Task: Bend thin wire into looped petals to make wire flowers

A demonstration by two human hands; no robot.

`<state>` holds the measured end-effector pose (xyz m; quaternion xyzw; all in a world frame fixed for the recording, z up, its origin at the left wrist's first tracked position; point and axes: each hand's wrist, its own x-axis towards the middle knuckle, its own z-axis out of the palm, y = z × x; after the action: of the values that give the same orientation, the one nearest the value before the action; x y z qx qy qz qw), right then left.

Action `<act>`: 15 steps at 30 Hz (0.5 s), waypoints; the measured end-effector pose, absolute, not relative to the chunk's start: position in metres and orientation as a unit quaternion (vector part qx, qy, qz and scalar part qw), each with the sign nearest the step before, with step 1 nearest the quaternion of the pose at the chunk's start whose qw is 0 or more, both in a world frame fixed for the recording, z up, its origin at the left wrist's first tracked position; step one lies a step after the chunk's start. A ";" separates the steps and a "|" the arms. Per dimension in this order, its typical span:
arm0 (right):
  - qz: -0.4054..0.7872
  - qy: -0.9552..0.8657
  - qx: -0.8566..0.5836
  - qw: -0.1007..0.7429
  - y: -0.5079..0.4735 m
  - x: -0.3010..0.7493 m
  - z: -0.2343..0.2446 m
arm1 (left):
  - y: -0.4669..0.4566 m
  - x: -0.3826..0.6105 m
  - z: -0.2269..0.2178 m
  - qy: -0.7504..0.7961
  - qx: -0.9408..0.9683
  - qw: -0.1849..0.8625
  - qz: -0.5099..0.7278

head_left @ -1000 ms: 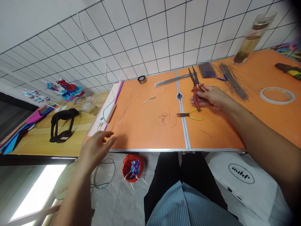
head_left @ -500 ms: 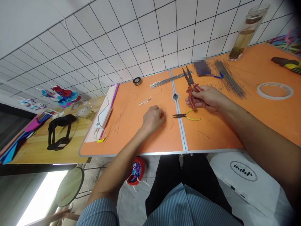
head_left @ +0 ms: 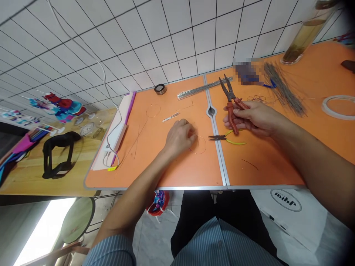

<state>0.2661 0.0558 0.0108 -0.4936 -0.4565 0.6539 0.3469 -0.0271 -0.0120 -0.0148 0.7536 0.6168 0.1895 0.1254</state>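
My right hand (head_left: 256, 118) is closed round the red handles of long-nose pliers (head_left: 230, 99), whose dark jaws point away from me above the orange table (head_left: 172, 166). My left hand (head_left: 180, 136) rests curled on the table, its fingers pinched on a coil of thin wire (head_left: 200, 145) that loops out to its right. Small yellow-handled pliers (head_left: 227, 139) lie on the table between my two hands.
A bundle of straight wire rods (head_left: 203, 88) and a small black tape roll (head_left: 160, 88) lie near the tiled wall. Dark wire strands (head_left: 283, 88), a clear tape ring (head_left: 337, 107) and a tall jar (head_left: 305, 35) are to the right. A white power strip (head_left: 116, 135) lies at the table's left edge.
My left hand came up from below the table's left front edge and settled on the wire coil at the middle. My right hand kept hold of the red pliers.
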 end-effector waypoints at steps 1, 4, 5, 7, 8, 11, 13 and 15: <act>0.655 -0.456 -0.494 0.345 0.056 0.266 0.011 | -0.012 -0.025 -0.016 0.617 0.756 0.131 0.175; 0.656 -0.453 -0.497 0.342 0.058 0.267 0.008 | -0.010 -0.021 -0.022 0.607 0.762 0.146 0.171; 0.655 -0.453 -0.498 0.343 0.059 0.267 0.006 | -0.009 -0.021 -0.024 0.605 0.762 0.147 0.177; 0.655 -0.452 -0.498 0.345 0.060 0.268 0.004 | -0.009 -0.022 -0.025 0.600 0.761 0.151 0.198; 0.654 -0.451 -0.498 0.347 0.060 0.269 0.004 | -0.008 -0.024 -0.025 0.594 0.758 0.156 0.219; 0.663 -0.450 -0.490 0.344 0.058 0.270 0.006 | -0.009 -0.030 -0.018 0.568 0.724 0.202 0.334; 0.673 -0.453 -0.479 0.336 0.054 0.271 0.009 | -0.010 -0.034 -0.010 0.547 0.672 0.267 0.422; 0.674 -0.467 -0.468 0.330 0.050 0.270 0.012 | -0.010 -0.036 -0.004 0.517 0.612 0.349 0.487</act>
<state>0.2699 0.0497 0.0117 -0.4675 -0.4673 0.6739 0.3302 -0.0358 -0.0104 -0.0042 0.6117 0.5168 0.4865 0.3494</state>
